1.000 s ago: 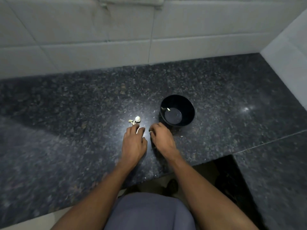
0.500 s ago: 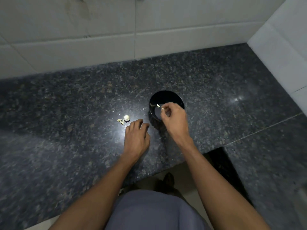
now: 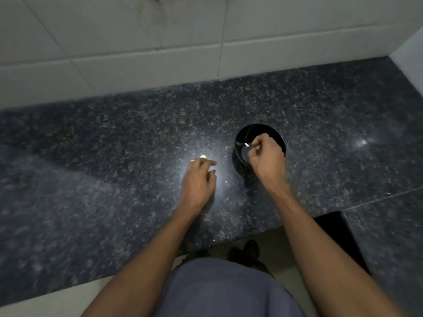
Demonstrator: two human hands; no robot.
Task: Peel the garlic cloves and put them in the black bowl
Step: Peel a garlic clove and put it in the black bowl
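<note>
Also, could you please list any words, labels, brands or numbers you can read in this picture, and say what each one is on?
None: no readable text shows in this view.
The black bowl is plain, with no label or brand visible.
The counter and the wall tiles show only speckle, grout lines and stains, no writing.
Neither the left hand nor the right hand holds anything printed.
</note>
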